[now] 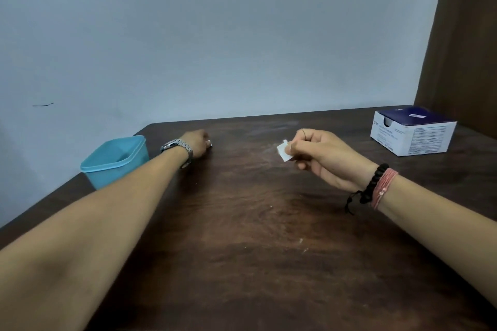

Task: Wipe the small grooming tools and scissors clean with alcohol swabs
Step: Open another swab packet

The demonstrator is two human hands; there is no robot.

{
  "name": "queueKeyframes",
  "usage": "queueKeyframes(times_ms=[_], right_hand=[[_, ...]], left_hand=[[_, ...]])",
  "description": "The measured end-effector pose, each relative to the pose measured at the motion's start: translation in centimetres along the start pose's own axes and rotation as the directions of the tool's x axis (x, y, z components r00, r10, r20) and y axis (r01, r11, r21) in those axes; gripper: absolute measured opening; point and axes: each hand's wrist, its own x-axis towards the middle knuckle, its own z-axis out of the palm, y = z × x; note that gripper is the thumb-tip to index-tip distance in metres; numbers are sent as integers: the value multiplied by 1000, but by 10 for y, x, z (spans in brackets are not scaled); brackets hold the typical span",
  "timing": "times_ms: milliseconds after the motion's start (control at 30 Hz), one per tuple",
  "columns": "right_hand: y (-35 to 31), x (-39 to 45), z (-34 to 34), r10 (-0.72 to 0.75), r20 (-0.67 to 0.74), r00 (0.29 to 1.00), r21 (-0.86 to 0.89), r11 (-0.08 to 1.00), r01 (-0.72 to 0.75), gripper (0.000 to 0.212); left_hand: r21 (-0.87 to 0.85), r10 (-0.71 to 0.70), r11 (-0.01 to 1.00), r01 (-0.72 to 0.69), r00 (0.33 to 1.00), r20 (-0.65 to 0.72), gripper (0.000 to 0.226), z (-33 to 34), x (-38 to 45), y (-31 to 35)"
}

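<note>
**Holding a swab, with no grooming tools plainly in view**

Starting at the left, a teal plastic container (115,162) stands open at the table's left edge. Just right of it, the left hand (197,144), with a metal wristwatch (178,148) on the wrist, reaches far across the dark wooden table (242,236). Its fingers curl down against the tabletop, and a small pale or shiny bit (209,144) shows at the fingertips. It looks like the hand is pinching something, but the thing is too small to name.

Further right, the right hand (322,158) hovers above the table, thumb and fingers pinching a small white alcohol swab (284,152). Black beads and a pink cord bracelet (376,185) circle that wrist.

At the far right, near the back corner, sits a blue and white swab box (412,130) with its end open.

Judging progress: a swab is out and ready, yet no scissors or other tools can be seen lying anywhere, so how much wiping is done cannot be told. Nothing stands between the two hands.
</note>
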Motion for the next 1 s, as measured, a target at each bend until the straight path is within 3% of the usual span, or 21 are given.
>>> queueKeyframes(times_ms=[167, 300, 467, 533, 600, 667, 767, 900, 1000], right_hand=[[5, 1, 1, -2, 51, 999, 21, 1000, 1, 19], [5, 3, 1, 2, 74, 997, 14, 1000, -3, 17], [8, 3, 0, -15, 38, 999, -28, 999, 16, 21], [7, 4, -1, -28, -7, 1000, -30, 999, 28, 14], [6, 4, -3, -44, -62, 997, -15, 999, 43, 9], [6, 5, -4, -85, -135, 987, -8, 996, 85, 7], [7, 3, -6, -205, -267, 942, -159, 973, 167, 9], [3, 3, -10, -235, -333, 913, -159, 969, 191, 7], [2, 5, -12, -200, -366, 909, -83, 980, 182, 9]], left_hand=[[-6, -39, 999, 38, 998, -49, 36, 2, 8, -4], [-173, -88, 982, 81, 996, -33, 42, -4, 2, 1], [-334, 58, 940, -71, 997, -47, 22, 4, -21, 32], [-569, 84, 817, -89, 996, -36, 13, 7, -34, 52], [-785, 123, 615, -79, 992, -3, 6, 4, -50, 77], [-895, 178, 440, -75, 984, 5, 2, -1, -69, 102], [-970, 270, 233, -70, 963, -4, 4, -1, -94, 127], [-994, 300, 100, -54, 954, -22, 6, 3, -107, 135], [-993, 290, 96, -67, 956, -36, 7, 4, -111, 137]])
